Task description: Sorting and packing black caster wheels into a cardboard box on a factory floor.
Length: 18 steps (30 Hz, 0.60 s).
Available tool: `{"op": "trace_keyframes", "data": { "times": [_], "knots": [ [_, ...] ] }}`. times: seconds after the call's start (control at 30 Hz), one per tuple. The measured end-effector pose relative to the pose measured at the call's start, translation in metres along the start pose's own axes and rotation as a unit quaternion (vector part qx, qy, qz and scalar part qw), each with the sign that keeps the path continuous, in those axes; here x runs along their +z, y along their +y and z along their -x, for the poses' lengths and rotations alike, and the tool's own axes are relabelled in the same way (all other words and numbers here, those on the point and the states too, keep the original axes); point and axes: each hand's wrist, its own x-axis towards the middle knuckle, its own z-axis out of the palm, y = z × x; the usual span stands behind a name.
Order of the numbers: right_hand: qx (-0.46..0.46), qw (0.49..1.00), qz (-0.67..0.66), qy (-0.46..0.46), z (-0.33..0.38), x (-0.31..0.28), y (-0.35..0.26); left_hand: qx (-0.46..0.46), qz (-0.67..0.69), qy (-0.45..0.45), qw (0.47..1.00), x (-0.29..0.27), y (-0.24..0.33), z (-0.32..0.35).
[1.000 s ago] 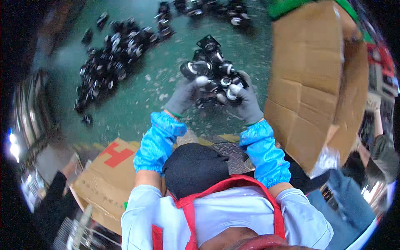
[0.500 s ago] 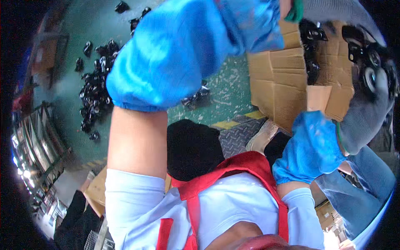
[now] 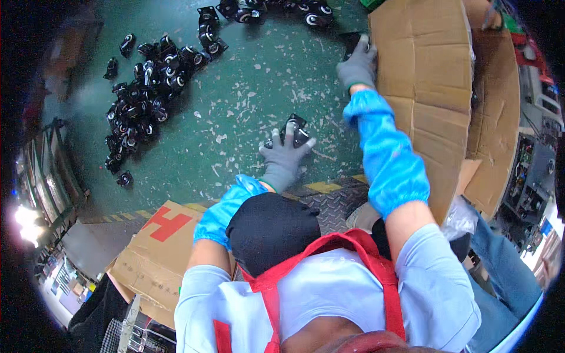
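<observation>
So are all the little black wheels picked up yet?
Not yet. The left hand rests on a couple of black caster wheels on the green floor. The right hand touches the cardboard box. A big pile of wheels still lies on the floor.

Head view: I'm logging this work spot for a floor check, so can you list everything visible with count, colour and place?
Caster wheels under the left hand: a few, black with pale hubs, on the floor at centre.
Heap of caster wheels: many, black, upper left floor.
Row of caster wheels: several, black, top edge.
Floor: one, green, scuffed with white specks.
Large cardboard box: one, brown, right side, flaps up.
Flat cardboard box: one, brown with red print, lower left.
Apron: one, red, over a pale shirt.
Left hand: grey glove, blue sleeve cover, fingers spread on the centre casters.
Right hand: grey glove, blue sleeve cover, at the large box's edge.
</observation>
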Motion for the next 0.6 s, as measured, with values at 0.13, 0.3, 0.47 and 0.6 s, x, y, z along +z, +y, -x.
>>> {"op": "trace_keyframes", "data": {
  "times": [0.13, 0.3, 0.47, 0.6],
  "knots": [
    [0.082, 0.992, 0.069, -0.071, -0.085, 0.018, 0.001, 0.054, -0.030, 0.090, 0.994, 0.043, -0.031, -0.028],
    [0.025, 0.980, 0.157, -0.123, -0.089, 0.025, 0.001, 0.161, 0.075, 0.136, 0.975, 0.015, -0.070, -0.048],
    [-0.039, 0.977, 0.156, -0.140, -0.026, 0.031, 0.013, 0.139, 0.194, 0.019, 0.971, -0.003, -0.072, -0.063],
    [-0.014, 0.981, 0.145, -0.129, -0.004, 0.037, 0.017, 0.063, 0.349, 0.092, 0.931, -0.021, -0.065, -0.053]
  ]
}}
